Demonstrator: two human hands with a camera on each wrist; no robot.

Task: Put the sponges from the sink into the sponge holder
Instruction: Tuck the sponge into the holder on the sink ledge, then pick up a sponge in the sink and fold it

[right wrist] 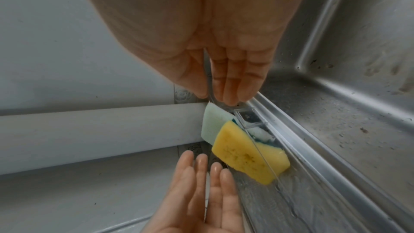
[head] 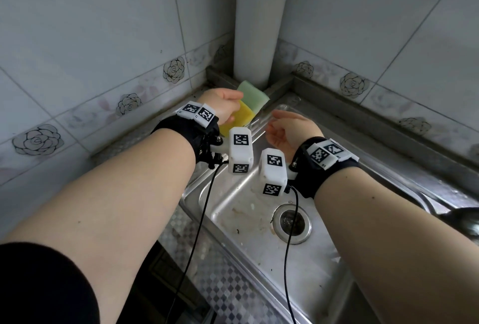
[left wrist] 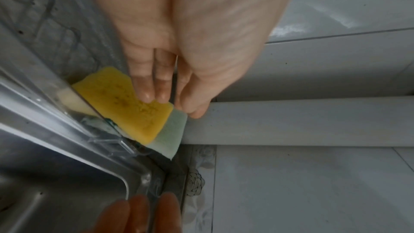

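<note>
A yellow sponge (head: 242, 115) and a pale green sponge (head: 252, 96) stand tilted, side by side, in a clear plastic holder (right wrist: 251, 120) on the sink's back ledge. Their upper halves stick out above it. My left hand (head: 223, 105) is at the sponges. In the left wrist view its straight fingers (left wrist: 154, 93) lie on the yellow sponge (left wrist: 132, 105), and the thumb sits beside the green sponge (left wrist: 170, 134). My right hand (head: 282, 126) hovers just right of them, palm facing left, holding nothing. Its straight fingertips (right wrist: 226, 95) reach the holder's clear end.
The steel sink basin (head: 259, 259) with its drain (head: 291, 221) lies below my wrists. A white pipe (head: 256, 25) stands in the tiled corner right behind the sponges. A dark metal object (head: 466, 220) shows at the right edge.
</note>
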